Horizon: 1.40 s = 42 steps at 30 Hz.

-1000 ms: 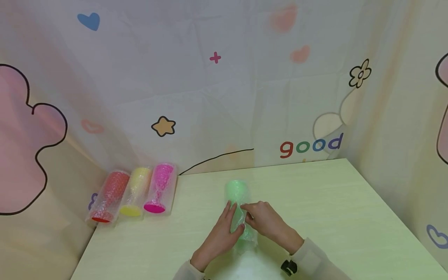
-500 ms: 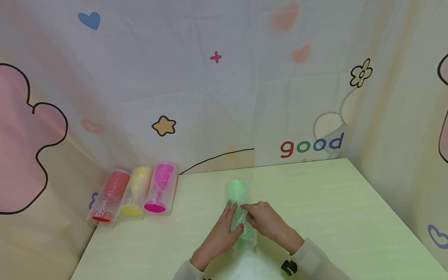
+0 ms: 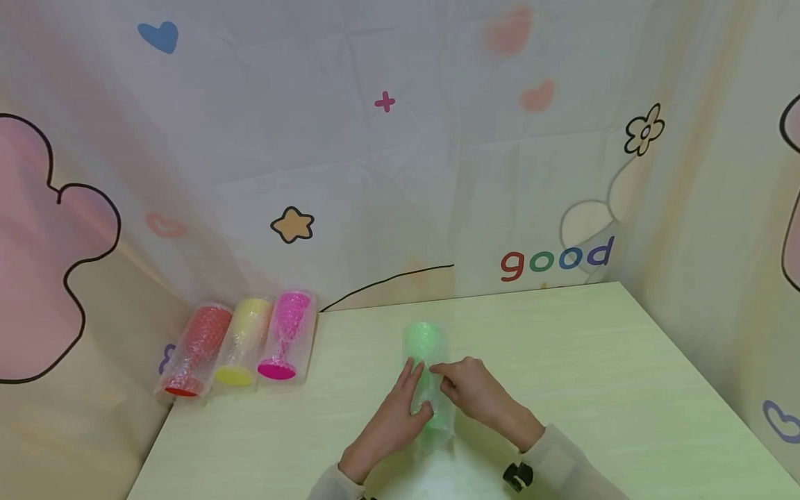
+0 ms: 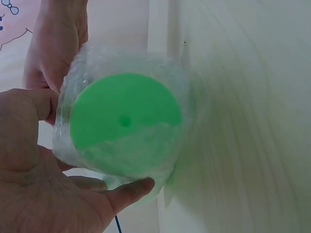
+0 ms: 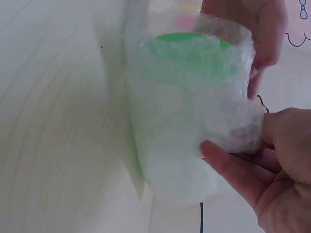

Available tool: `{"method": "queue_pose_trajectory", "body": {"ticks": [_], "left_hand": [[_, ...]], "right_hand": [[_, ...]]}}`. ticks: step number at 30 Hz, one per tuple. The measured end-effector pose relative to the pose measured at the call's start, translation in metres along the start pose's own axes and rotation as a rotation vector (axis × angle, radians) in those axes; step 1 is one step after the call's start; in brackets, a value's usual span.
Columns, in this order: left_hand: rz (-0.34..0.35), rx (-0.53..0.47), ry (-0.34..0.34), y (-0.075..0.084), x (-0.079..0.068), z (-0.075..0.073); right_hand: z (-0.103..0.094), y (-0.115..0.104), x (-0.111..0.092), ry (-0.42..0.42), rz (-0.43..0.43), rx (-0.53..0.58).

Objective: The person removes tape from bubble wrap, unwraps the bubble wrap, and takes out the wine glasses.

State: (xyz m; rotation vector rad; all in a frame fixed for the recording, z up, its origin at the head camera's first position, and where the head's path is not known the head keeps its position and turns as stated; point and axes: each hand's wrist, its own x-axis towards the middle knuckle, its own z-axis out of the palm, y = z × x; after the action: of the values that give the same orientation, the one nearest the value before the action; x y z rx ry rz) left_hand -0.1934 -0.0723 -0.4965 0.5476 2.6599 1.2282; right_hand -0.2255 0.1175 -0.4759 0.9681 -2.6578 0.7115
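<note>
A green goblet [image 4: 124, 99] lies on the table in bubble wrap [image 5: 170, 126], its round base facing the near side. My left hand [image 3: 390, 420] holds the bundle from the left, fingers along its side and thumb on top. From the right, my right hand [image 3: 478, 392] pinches the wrap's edge above the goblet, as the right wrist view shows. A raised flap of wrap reaches into those fingers. The goblet's stem is blurred by the wrap and partly hidden behind the hands.
At the table's [image 3: 562, 347] back left lie a red goblet [image 3: 203, 340], a yellow goblet [image 3: 246, 326] and a pink goblet [image 3: 290, 323], side by side in bubble wrap. A printed curtain [image 3: 400, 173] hangs behind the table's back edge.
The wrap's loose edge at the lower right has drawn in slightly toward the goblet. Both hands stay in nearly the same place.
</note>
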Motion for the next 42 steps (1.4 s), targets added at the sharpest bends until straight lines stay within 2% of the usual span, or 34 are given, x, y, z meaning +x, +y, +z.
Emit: {"method": "queue_pose_trajectory", "body": {"ticks": [5, 9, 16, 24, 33, 36, 42], "left_hand": [[-0.026, -0.008, 0.029, -0.005, -0.002, -0.003], [-0.025, -0.010, 0.041, -0.008, -0.002, -0.003], [-0.024, 0.000, 0.050, -0.008, -0.002, -0.004], [-0.031, -0.036, 0.104, -0.006, 0.015, -0.011], [-0.054, -0.015, 0.078, -0.005, 0.026, -0.007], [-0.048, -0.004, 0.085, -0.005, 0.025, -0.004], [-0.029, 0.044, 0.084, -0.004, 0.018, -0.001]], "right_hand": [[-0.003, 0.003, 0.000, 0.046, 0.061, 0.064], [-0.006, 0.003, 0.000, 0.067, 0.082, 0.055], [-0.014, 0.003, -0.001, 0.017, 0.162, 0.059], [-0.025, 0.011, 0.012, 0.051, 0.292, 0.137], [-0.023, 0.025, 0.027, -0.051, 0.450, 0.148], [-0.021, 0.027, 0.029, -0.078, 0.464, 0.137], [-0.023, 0.029, 0.028, -0.067, 0.464, 0.174]]}}
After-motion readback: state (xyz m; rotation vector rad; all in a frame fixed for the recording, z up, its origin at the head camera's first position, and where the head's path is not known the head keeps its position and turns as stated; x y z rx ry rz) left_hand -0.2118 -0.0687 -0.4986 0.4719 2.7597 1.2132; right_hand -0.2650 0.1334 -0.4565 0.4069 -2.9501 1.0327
